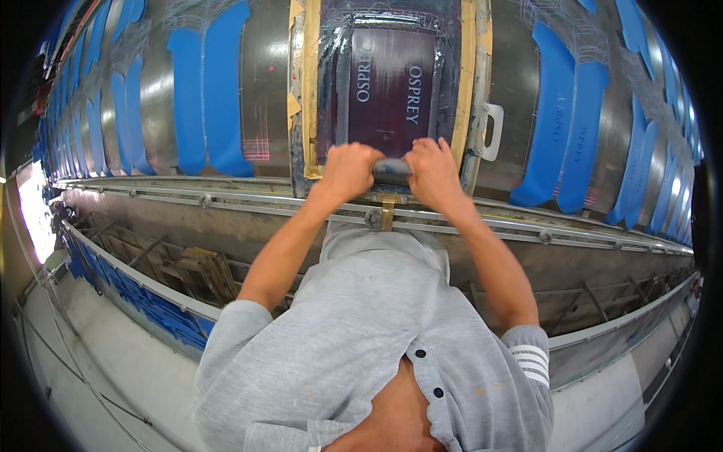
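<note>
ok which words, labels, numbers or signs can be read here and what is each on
Wording left uncopied; where it stands:
Dark panel inside the frame: pale capitals, one word, legible twice, turned sideways.
Blue pair just right of the frame: fainter darker lettering, one line on each.
Blue pieces farther right: marks too small to read.
No numbers legible.

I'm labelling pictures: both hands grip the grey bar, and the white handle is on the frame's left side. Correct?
Wrong side: the head view shows the white handle on the right of the frame. The left hand and right hand do grip the grey bar.
</note>
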The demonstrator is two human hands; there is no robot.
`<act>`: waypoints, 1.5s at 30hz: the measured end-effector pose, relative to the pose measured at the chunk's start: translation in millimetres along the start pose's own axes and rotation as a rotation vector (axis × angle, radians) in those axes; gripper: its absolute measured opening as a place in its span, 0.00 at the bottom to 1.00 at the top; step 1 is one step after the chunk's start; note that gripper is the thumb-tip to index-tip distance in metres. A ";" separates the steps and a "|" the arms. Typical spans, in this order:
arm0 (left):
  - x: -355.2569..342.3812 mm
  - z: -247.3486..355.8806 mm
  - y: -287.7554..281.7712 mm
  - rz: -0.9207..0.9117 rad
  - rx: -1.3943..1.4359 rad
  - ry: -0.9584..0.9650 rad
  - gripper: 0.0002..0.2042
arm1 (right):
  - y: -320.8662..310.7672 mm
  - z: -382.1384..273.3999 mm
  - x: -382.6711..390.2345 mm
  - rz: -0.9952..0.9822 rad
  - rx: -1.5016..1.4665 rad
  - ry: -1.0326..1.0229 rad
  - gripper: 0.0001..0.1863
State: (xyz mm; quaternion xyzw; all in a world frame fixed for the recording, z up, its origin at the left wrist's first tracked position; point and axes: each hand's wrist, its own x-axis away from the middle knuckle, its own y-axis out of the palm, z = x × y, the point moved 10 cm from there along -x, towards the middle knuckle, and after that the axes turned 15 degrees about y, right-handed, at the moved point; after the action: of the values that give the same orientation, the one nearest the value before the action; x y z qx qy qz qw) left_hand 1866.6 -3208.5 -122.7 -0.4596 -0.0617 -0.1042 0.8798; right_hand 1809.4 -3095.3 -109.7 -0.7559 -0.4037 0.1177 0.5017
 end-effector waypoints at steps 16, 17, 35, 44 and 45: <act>-212.5 -96.4 -120.3 0.054 -0.278 0.050 0.14 | -80.4 62.3 -236.8 0.095 0.105 -0.027 0.09; -194.7 -86.2 -110.5 0.070 -0.302 0.077 0.16 | -75.0 58.8 -214.5 0.162 0.083 -0.045 0.09; 26.5 30.7 6.7 0.120 -0.112 0.134 0.18 | -83.6 148.5 -5.1 0.721 -0.048 0.571 0.25; 34.7 44.4 2.6 0.228 -0.029 0.202 0.20 | -83.3 219.8 -19.0 0.621 -0.419 0.730 0.20; 39.8 44.4 3.5 0.216 -0.019 0.183 0.20 | -82.0 234.1 -14.3 0.566 -0.492 0.809 0.19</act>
State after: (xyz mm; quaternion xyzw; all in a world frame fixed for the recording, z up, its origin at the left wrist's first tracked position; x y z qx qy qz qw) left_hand 1905.5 -3175.1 -92.1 -0.4604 0.0695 -0.0509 0.8835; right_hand 1623.2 -2936.5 -152.7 -0.9148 0.0248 -0.1496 0.3743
